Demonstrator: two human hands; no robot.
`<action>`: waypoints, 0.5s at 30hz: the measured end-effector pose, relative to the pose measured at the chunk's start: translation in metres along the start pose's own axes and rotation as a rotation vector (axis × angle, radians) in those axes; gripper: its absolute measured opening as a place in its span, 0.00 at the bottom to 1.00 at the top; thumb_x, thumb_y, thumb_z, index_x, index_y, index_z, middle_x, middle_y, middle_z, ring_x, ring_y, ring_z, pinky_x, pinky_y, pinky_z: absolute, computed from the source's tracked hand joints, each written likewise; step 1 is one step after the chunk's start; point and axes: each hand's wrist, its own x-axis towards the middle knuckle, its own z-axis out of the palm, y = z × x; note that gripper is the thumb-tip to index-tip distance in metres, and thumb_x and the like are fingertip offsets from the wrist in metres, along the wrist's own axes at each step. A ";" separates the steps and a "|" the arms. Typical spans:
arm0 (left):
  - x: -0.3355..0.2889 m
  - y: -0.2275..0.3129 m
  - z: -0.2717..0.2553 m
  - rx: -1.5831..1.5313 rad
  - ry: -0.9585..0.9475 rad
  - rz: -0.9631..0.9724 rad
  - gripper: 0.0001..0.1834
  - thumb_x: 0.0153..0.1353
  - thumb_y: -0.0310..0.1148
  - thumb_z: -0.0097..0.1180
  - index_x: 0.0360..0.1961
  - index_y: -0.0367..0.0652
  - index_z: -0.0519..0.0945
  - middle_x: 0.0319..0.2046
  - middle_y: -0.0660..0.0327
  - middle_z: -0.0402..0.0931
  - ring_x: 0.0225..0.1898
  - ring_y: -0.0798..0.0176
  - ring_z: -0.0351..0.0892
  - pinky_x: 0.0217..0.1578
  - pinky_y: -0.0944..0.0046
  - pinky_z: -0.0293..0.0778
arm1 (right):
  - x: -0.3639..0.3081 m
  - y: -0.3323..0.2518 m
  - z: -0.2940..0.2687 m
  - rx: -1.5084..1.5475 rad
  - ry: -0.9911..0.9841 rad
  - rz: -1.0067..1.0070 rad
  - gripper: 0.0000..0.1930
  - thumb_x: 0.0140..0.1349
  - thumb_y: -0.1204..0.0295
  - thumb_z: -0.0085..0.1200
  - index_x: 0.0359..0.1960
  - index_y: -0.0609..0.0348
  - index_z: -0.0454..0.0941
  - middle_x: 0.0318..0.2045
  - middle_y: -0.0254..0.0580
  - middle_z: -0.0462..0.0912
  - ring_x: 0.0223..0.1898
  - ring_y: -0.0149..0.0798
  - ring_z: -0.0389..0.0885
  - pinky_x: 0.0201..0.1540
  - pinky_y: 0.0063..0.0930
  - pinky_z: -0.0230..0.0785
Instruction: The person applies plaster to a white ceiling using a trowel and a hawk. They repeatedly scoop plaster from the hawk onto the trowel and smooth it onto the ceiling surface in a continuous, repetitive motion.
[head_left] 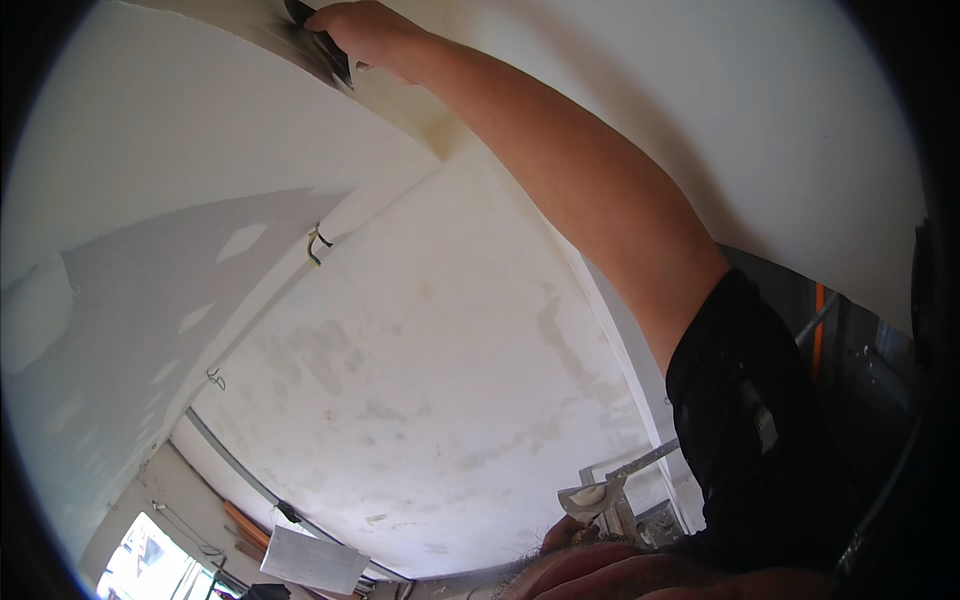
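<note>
My right hand (372, 38) reaches up to the top left, its fingers closed round a wide dark putty knife (334, 62). The blade lies against the pale band just below the ceiling, near the corner, where the surface looks smoothed and damp. Low in the middle, my left hand (566, 533) is closed on a second putty knife (577, 500), held with its blade up. A lump of white filler (590, 494) sits on that blade. Most of the left hand's grip is hidden at the lower edge.
Ahead stands a white wall (430, 370) with grey patches. Wires (317, 243) stick out near its upper edge. A grey flat board (315, 560) and a bright window (150, 560) are at the lower left. An orange pole (819, 330) stands behind my right sleeve.
</note>
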 end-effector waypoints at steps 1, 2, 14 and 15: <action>0.000 0.000 0.002 -0.003 0.000 0.014 0.10 0.65 0.36 0.48 0.30 0.41 0.73 0.18 0.63 0.69 0.17 0.64 0.68 0.22 0.65 0.70 | -0.005 -0.007 0.003 0.002 -0.003 0.020 0.23 0.73 0.60 0.41 0.65 0.47 0.77 0.66 0.44 0.75 0.64 0.48 0.73 0.63 0.44 0.68; -0.002 0.002 0.004 0.005 0.003 0.019 0.10 0.65 0.36 0.48 0.30 0.41 0.73 0.18 0.63 0.69 0.17 0.64 0.68 0.22 0.65 0.70 | -0.005 -0.008 0.001 0.017 0.000 0.019 0.23 0.73 0.60 0.41 0.65 0.46 0.77 0.66 0.44 0.75 0.64 0.49 0.73 0.63 0.45 0.67; -0.011 0.007 0.018 0.046 0.006 0.074 0.10 0.65 0.36 0.48 0.31 0.41 0.72 0.18 0.62 0.69 0.17 0.65 0.68 0.21 0.65 0.70 | -0.021 -0.035 0.003 0.088 -0.017 -0.009 0.24 0.74 0.58 0.41 0.68 0.46 0.75 0.71 0.45 0.69 0.71 0.48 0.65 0.69 0.46 0.61; -0.014 0.007 0.019 0.045 0.006 0.077 0.10 0.65 0.35 0.48 0.32 0.41 0.72 0.18 0.62 0.69 0.17 0.65 0.68 0.21 0.65 0.70 | -0.020 -0.039 0.003 0.092 -0.020 -0.009 0.25 0.74 0.57 0.42 0.68 0.47 0.75 0.71 0.45 0.69 0.72 0.48 0.64 0.70 0.46 0.61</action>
